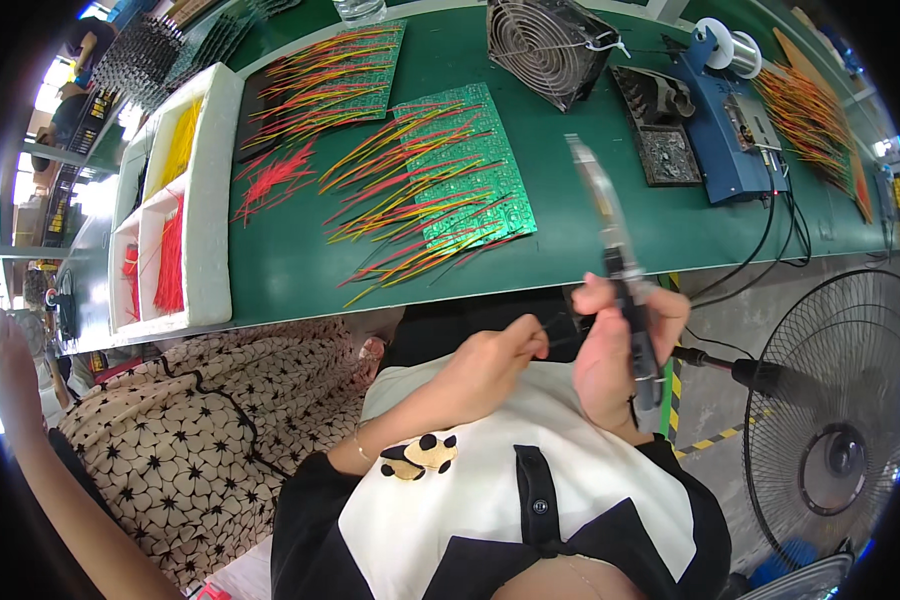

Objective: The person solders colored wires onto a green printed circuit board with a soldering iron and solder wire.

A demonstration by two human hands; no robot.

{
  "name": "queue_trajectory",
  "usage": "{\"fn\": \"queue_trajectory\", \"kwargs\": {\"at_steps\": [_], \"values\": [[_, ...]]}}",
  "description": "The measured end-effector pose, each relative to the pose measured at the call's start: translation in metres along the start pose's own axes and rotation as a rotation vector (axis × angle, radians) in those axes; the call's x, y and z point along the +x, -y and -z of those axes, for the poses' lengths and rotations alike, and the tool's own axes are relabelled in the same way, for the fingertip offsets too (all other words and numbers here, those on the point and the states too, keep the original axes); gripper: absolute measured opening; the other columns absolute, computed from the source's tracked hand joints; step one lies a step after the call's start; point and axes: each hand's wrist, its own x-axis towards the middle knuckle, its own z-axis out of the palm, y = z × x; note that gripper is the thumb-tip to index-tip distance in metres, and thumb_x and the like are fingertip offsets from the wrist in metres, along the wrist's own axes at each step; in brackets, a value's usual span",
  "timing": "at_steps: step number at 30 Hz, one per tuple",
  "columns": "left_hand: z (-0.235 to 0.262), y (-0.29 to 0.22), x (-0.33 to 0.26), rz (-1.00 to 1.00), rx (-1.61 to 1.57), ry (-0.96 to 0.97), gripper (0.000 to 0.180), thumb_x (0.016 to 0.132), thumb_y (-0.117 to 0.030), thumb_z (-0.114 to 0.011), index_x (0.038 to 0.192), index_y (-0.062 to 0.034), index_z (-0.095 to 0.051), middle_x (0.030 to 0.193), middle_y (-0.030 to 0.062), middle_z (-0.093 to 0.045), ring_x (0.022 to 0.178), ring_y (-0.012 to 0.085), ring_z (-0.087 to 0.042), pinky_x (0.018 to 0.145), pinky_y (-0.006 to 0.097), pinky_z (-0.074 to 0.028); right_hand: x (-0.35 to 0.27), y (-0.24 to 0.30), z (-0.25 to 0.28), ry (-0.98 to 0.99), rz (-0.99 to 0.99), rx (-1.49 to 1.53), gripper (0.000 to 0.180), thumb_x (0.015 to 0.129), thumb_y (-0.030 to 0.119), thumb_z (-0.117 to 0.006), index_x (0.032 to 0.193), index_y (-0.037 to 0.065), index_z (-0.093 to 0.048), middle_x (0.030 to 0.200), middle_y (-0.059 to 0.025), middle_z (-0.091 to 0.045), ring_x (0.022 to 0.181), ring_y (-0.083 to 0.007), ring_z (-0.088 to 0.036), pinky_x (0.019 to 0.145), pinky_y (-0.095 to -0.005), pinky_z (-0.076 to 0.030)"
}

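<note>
My right hand [610, 370] is wrapped round the black handle of a soldering iron [610, 215]. Its metal barrel points up and away over the front edge of the bench, slightly blurred. Just to the left, my left hand [495, 365] is closed in a pinch in front of my chest. A thin black strand [562, 325] runs from its fingertips toward the right hand; I cannot tell whether it is a cord or a loose wire. Beyond the hands lies a green circuit board panel [505, 165] with red, yellow and black wires sticking out leftward.
A second wired panel [375, 75] lies farther back, near loose red wires [275, 180]. At left stands a white foam box [205, 200] of sorted wires. A black fan [545, 50], iron stand [665, 150] and blue solder feeder [725, 130] stand behind. Another person's arm [60, 480] shows left.
</note>
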Motion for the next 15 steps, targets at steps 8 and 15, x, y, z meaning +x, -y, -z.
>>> {"fn": "queue_trajectory", "kwargs": {"at_steps": [8,15], "values": [[-0.011,-0.001,0.01,-0.121,-0.06,0.083,0.011,0.084,-0.009,-0.045,0.089,0.0009,-0.048,0.075,0.0182,-0.059,0.072,0.0374,-0.058,0.061,0.042,-0.045,-0.013,-0.012,0.013,0.088,0.008,0.005,0.037,0.081,-0.003,-0.056,0.11,0.002,-0.033,0.075,-0.0099,-0.05,0.059,-0.0112,-0.048,0.052,-0.0216,-0.041],[-0.002,0.0,0.006,-0.211,-0.34,0.225,0.02,0.085,-0.019,-0.052,0.087,-0.0002,-0.047,0.067,0.0043,-0.046,0.061,0.0123,-0.041,0.057,0.027,-0.037,-0.006,-0.012,0.021,0.051,0.069,-0.076,0.028,0.085,0.012,-0.056,0.103,0.004,-0.037,0.068,-0.0064,-0.043,0.055,-0.0113,-0.041,0.048,-0.0254,-0.038]]}}
